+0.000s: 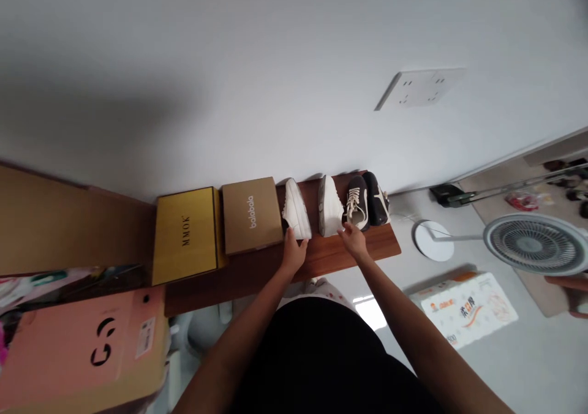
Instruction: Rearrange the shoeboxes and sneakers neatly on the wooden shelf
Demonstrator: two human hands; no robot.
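Note:
My left hand (293,253) rests at the near end of a white sneaker (296,209), and my right hand (353,240) has its fingers spread against a second white sneaker (329,207). Whether either hand grips its shoe, I cannot tell. Both sneakers lie on a reddish-brown wooden shelf (349,253). To the right stand a dark sneaker with white laces (357,203) and another dark sneaker (375,198). On the left are a tan "balabala" shoebox (252,215) and a yellow box (184,235).
A pink parcel (78,353) and a large cardboard box (59,224) stand left of the shelf. A white wall socket plate (420,88) is above. On the floor are a standing fan (535,244) and a wrapped tissue pack (468,310). Another person's forearm (565,284) enters at right.

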